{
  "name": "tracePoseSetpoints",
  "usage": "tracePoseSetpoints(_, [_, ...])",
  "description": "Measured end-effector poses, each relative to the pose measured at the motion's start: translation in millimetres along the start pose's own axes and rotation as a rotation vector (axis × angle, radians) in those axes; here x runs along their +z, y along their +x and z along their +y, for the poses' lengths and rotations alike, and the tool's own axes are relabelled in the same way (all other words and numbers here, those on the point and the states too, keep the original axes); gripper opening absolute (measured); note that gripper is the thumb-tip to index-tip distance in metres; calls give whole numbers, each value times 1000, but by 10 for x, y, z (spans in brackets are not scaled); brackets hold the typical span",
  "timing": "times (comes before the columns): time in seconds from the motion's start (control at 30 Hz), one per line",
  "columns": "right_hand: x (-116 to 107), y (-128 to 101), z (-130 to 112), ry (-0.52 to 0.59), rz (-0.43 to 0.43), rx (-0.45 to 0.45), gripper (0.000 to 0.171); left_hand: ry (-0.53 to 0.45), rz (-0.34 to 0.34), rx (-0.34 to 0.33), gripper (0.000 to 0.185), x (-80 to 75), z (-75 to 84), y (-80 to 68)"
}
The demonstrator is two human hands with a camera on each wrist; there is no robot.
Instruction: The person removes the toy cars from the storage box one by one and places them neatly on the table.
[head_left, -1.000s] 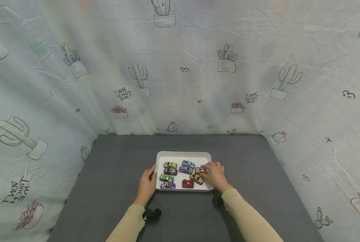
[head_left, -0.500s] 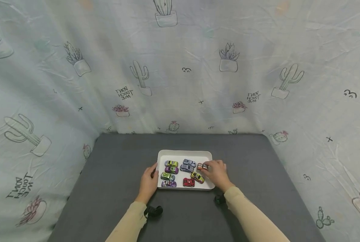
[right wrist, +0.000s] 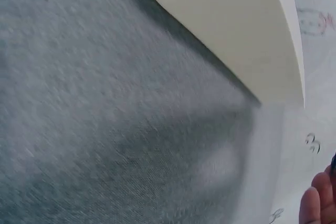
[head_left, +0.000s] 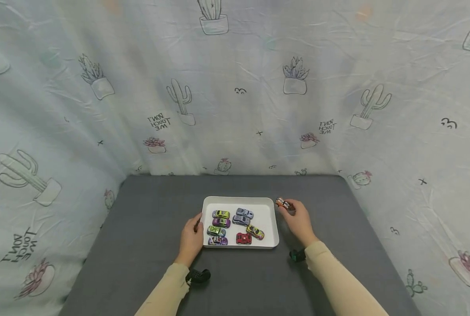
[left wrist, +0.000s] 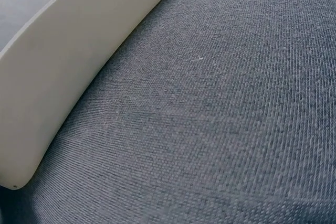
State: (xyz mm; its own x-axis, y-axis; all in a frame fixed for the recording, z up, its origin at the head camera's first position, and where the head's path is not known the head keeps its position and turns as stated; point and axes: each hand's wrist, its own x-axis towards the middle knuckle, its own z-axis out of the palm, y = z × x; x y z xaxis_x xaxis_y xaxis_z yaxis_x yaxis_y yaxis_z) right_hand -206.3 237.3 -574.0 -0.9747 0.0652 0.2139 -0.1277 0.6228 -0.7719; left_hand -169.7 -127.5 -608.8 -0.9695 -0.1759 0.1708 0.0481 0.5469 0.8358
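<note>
Right hand (head_left: 297,218) pinches one small orange toy car (head_left: 282,203), held just outside the white tray's (head_left: 274,223) far right corner, over the grey table (head_left: 148,228). Seven cars (counted from the head view) remain inside. Left hand (head_left: 190,239) rests against the tray's left rim, fingers relaxed, steadying it.

- A gray table (head_left: 148,228) fills the low part of the head view.
- A white tray (head_left: 267,217) sits on it, near the middle.
- The left hand (head_left: 190,239) rests on the table at 9 o'clock from the tray, touching its side.
- At 6 o'clock from that hand, by the sleeve, lies a small black thing (head_left: 198,276).
</note>
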Motion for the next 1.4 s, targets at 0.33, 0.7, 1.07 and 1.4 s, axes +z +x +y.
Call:
tracePoseSetpoints(0.33, [2, 70, 156, 30, 172, 234, 37, 12, 16, -21, 36, 14, -3, -9])
tracePoseSetpoints(0.7, [35, 149, 358, -39, 243, 378, 41, 11, 53, -6, 35, 75, 25, 11])
tracePoseSetpoints(1.07, [65, 102, 386, -137, 195, 384, 48, -13, 27, -27, 36, 76, 1, -13])
tracePoseSetpoints(1.4, [95, 107, 364, -132, 190, 380, 50, -16, 30, -30, 37, 52, -39, 7])
